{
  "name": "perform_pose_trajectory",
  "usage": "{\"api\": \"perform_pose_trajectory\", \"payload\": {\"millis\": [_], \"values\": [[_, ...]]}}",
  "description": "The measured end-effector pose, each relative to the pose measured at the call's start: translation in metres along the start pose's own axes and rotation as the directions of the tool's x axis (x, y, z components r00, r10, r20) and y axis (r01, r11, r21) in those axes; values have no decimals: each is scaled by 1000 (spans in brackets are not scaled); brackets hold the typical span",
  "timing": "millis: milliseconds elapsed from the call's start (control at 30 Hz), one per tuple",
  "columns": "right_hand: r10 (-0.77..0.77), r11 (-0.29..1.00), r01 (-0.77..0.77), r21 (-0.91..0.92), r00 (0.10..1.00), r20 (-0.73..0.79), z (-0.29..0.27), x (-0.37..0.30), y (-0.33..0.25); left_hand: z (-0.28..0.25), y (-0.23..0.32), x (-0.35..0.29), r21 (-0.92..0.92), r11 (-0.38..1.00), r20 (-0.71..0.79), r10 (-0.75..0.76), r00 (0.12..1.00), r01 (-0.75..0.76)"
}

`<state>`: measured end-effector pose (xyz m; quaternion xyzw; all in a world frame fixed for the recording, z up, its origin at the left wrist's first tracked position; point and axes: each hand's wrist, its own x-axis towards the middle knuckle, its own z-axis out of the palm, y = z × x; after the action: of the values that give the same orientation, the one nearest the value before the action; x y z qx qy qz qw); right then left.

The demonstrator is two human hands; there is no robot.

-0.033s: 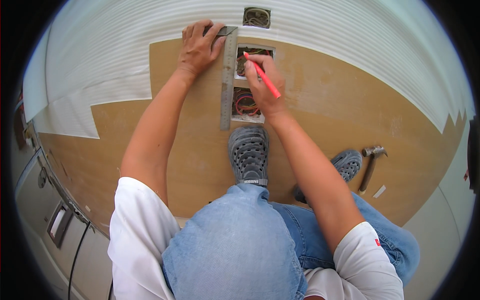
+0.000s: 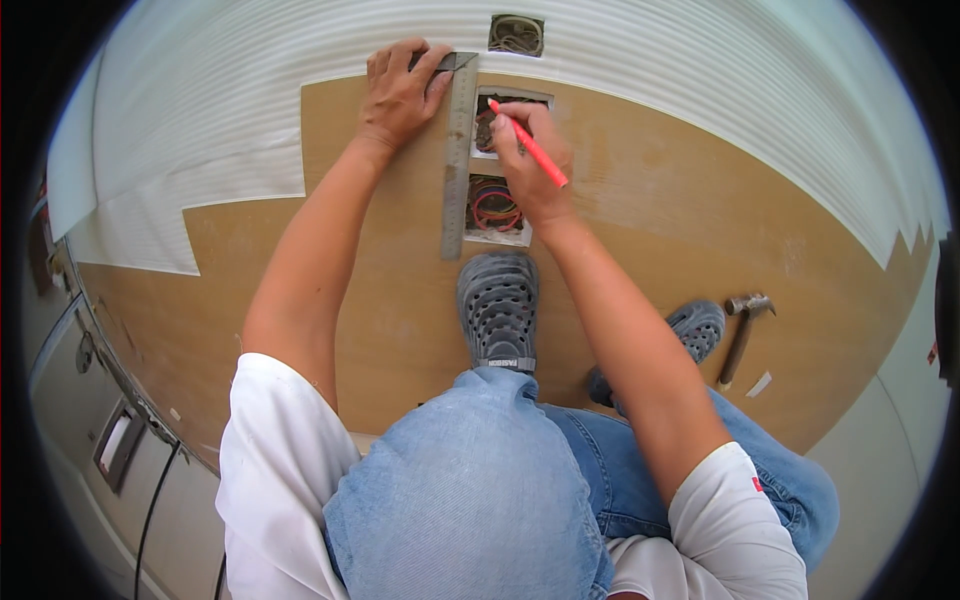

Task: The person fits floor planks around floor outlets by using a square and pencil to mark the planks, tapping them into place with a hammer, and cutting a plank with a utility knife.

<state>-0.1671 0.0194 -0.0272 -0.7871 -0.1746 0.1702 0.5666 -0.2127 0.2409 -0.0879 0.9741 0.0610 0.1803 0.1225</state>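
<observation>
The left hand (image 2: pixel 400 98) is gripping the square (image 2: pixel 457 170) near the board's (image 2: pixel 380 230) upper edge, its blade extending down from there, while the right hand's (image 2: pixel 536 185) fingers are pinching the pencil (image 2: pixel 541 156), its tip pointing up just right of the blade.

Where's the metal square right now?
Head view, upper middle: the metal square has its short arm at the left hand and its long blade along the left side of the two wire-filled openings.

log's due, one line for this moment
left hand: on metal square | right hand: holds red pencil | nearby: wire-filled recesses
</observation>
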Motion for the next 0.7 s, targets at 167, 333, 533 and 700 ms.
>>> {"api": "perform_pose_trajectory", "payload": {"millis": [167,333,533,700], "values": [[-41,997,39,62,998,41,8,22,2,1,0,-3,0,1000,-4,-22,1000,22],[23,988,-32,149,998,61,15,24,13,0,1,-1,-9,1000,0,-23,1000,23],[28,987,-36,156,998,59,19,21,12,-3,2,-1,0,1000,1,-20,1000,20],[-1,999,0,51,1000,21,18,21,14,-2,3,0,-4,1000,7,-24,1000,24]]}}
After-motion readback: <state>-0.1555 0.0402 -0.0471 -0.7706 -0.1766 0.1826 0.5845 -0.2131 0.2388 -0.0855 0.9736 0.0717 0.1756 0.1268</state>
